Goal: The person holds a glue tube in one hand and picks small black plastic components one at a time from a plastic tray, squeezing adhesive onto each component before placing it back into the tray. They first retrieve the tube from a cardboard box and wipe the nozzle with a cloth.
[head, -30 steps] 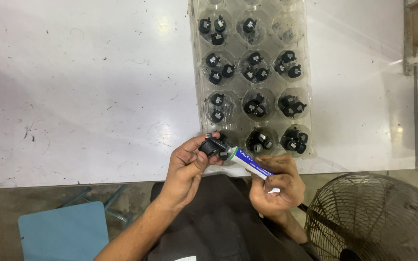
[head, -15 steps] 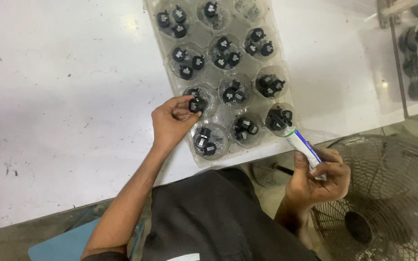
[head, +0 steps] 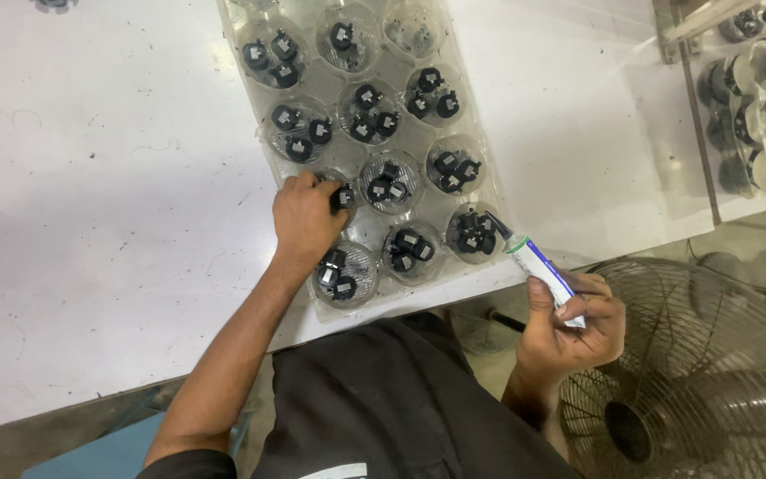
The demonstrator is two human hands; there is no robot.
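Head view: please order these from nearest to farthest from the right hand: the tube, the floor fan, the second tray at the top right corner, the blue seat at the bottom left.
From the right hand:
1. Tube, held in that hand, nozzle toward the main tray.
2. Fan, just right of and below the hand.
3. Second tray, up at the top right corner.
4. Blue seat, far at the bottom left, past the left arm.

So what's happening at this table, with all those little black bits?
A person works at a white table over a clear plastic tray whose round pockets hold small black parts. The left hand reaches into one pocket on the tray's left side, fingers on a black part there. The right hand holds a small white and blue tube off the table edge, its dark nozzle pointing toward the tray. A wire fan guard sits below on the right, and another tray of parts lies further right.
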